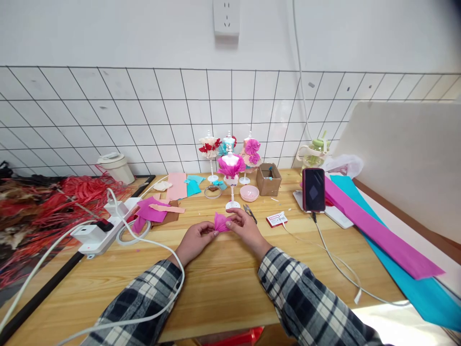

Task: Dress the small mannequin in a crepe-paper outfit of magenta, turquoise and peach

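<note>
A small fan of pleated pink crepe paper (221, 222) is held between both hands, just above the wooden table. My left hand (195, 240) pinches its lower left side between thumb and fingers. On its right side, my right hand (248, 232) grips the edge, fingers curled over it. Right behind the hands stands a small white dress form (231, 169) wrapped in magenta paper ruffles. A pair of small scissors or snips (250, 213) lies beyond my right hand. Three more decorated dress forms, one with red and cream paper (210, 148), stand farther back.
Left are paper scraps (153, 210), a power strip (108, 228) and a white cable (182, 274) crossing over my left forearm. A pink bowl (249, 193), cardboard box (268, 180), thread card (276, 219), propped phone (313, 190) and magenta paper roll (382, 230) lie right.
</note>
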`<state>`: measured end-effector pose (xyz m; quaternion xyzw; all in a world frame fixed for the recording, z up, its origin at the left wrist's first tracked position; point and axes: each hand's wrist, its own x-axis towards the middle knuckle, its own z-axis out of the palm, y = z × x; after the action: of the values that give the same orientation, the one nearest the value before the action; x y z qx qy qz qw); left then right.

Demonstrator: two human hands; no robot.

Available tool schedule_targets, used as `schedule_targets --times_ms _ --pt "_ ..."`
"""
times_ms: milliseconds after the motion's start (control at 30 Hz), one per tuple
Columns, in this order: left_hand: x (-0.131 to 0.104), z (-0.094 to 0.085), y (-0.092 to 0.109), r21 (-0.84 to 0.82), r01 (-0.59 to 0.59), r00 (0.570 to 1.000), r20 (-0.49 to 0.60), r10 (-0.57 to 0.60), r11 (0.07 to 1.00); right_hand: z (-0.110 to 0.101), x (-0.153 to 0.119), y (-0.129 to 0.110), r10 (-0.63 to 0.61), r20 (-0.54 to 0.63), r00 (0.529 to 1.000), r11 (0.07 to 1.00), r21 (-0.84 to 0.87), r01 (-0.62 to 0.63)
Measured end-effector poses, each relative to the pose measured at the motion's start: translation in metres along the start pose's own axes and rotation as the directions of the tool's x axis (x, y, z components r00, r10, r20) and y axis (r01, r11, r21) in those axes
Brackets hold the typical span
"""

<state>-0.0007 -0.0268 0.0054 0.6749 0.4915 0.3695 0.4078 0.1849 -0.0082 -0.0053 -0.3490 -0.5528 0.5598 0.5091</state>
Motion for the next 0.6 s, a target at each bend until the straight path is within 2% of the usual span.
schedule_targets --times_ms 133,233,300,400,500,600 --pt "-0.001 0.000 0.000 -0.027 0.015 0.999 0.047 -0.014 1.000 0.000 0.000 0.000 0.034 -0.014 0.999 0.999 0.027 -0.033" --pt "-0.001 -0.001 -0.001 -0.147 0.070 0.997 0.027 -0.067 0.987 -0.002 -0.001 -0.004 -0.006 -0.038 0.999 0.992 0.122 0.011" --pt "0.000 -0.003 -0.002 -0.264 0.110 0.993 -0.003 -0.115 0.958 -0.002 0.000 -0.004 0.001 -0.004 1.000 0.992 0.130 -0.001" --pt "0.001 -0.007 -0.003 -0.456 0.144 0.985 -0.016 -0.169 0.878 0.001 0.000 0.001 0.081 0.054 0.995 0.996 0.038 -0.083" --pt "0.002 -0.009 -0.004 -0.574 0.146 0.978 -0.040 -0.206 0.806 0.003 0.001 0.008 0.103 0.007 0.995 0.992 -0.071 -0.102" --pt "0.002 -0.010 -0.004 -0.611 0.153 0.973 -0.046 -0.228 0.777 0.002 0.001 0.008 0.073 -0.027 0.997 0.993 -0.096 -0.076"
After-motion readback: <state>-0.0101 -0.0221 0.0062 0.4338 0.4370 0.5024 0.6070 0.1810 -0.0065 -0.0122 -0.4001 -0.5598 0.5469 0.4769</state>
